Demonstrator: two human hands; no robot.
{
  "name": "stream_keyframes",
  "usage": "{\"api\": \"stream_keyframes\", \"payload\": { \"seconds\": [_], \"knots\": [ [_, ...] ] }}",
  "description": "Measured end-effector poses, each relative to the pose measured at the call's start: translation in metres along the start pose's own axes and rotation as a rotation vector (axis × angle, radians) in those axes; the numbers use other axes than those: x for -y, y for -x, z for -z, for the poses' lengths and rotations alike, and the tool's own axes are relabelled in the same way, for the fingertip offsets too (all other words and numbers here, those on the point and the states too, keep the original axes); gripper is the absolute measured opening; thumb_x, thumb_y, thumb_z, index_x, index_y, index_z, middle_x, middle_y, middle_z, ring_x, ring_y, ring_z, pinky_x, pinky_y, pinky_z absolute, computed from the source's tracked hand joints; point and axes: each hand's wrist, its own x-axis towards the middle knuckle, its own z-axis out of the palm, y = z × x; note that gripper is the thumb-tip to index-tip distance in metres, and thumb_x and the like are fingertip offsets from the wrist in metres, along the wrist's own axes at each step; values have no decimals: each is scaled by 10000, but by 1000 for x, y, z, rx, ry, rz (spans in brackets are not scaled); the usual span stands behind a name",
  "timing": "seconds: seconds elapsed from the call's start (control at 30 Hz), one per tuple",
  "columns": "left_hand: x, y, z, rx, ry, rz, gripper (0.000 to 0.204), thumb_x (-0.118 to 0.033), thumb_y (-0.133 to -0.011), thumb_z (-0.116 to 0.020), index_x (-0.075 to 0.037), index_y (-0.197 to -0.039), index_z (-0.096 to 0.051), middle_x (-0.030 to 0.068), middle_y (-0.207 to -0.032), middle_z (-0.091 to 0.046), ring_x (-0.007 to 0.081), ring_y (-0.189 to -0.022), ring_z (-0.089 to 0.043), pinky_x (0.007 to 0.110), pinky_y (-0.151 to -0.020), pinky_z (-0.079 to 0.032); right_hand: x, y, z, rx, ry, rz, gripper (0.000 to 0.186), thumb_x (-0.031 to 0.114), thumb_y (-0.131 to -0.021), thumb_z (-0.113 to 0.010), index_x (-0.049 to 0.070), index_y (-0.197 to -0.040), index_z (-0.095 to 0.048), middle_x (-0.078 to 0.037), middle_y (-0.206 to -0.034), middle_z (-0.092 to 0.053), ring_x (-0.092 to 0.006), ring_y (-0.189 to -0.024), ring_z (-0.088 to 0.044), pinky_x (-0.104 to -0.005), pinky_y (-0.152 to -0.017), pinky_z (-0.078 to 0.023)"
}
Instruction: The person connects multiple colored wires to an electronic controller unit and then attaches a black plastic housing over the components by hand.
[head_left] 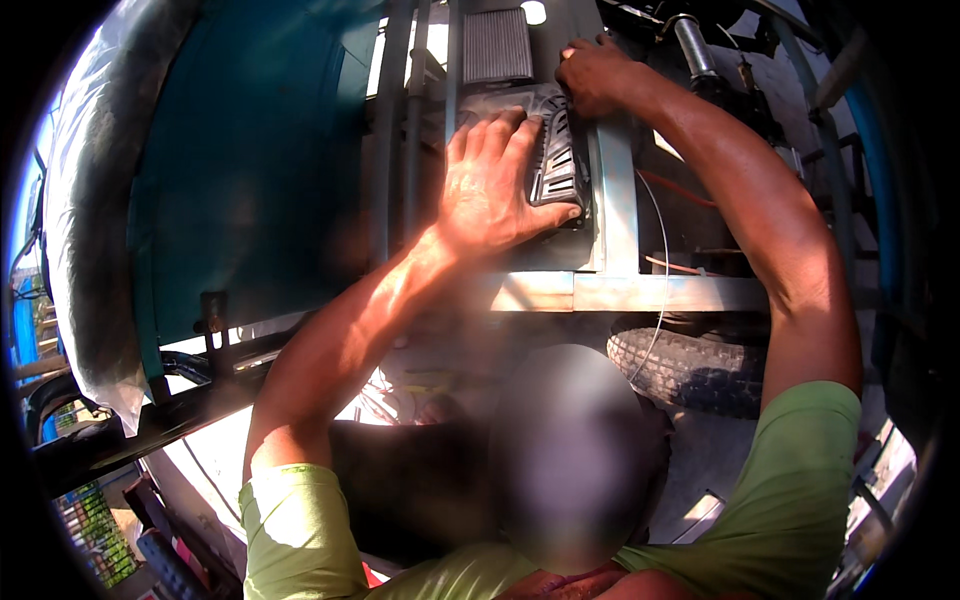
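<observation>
A teal vehicle body panel (250,180) filled the left of the view, with a grey metal frame (620,290) crossing the middle and a treaded tyre (690,370) below it. Against the frame's upright sat the black ribbed rubber pad (555,150), just under a ribbed grey plate (497,45). The left hand (490,190) lay flat and spread on the pad, thumb hooked round its lower edge. The right hand (592,72) was curled over the pad's top corner, gripping there. The pad looked soft, bendable, light and grippy rather than slippery; its edges seemed the best hold. Thin cables (660,230) and upright bars (400,120) crowded close alongside.
</observation>
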Motion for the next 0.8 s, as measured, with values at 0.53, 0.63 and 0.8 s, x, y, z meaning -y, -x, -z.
{"api": "stream_keyframes", "payload": {
  "seconds": [0.53, 0.63, 0.8],
  "knots": [
    [-1, -2, -2, -34, -17, -38, 1057, -630, -694, -839, -51, -1496, -468, 183, -1498, -459, 378, -1389, -426, 574, -1188, -274, 2, 0, 8, 84, -53, -3, 381, 167, -808, -645, -20, -1124, -746, -192, -1441, -578, -321, -1468, -417, -664, -1198, -272],
    [-1, -2, -5, -45, -20, -44, 1048, -637, -697, -829, -53, -1490, -472, 187, -1491, -463, 380, -1382, -432, 585, -1183, -271, 3, 2, 9, 96, -46, -13, 382, 168, -810, -642, 0, -1137, -748, -184, -1438, -583, -318, -1465, -421, -659, -1197, -276],
    [-5, -7, -2, 0, -46, -29, 1014, -639, -724, -796, -49, -1483, -473, 208, -1481, -464, 395, -1379, -432, 602, -1176, -264, 6, 7, 6, -56, -199, -13, 404, 170, -818, -633, 35, -1184, -740, -161, -1423, -600, -307, -1463, -425, -643, -1188, -291]
  ]
}}
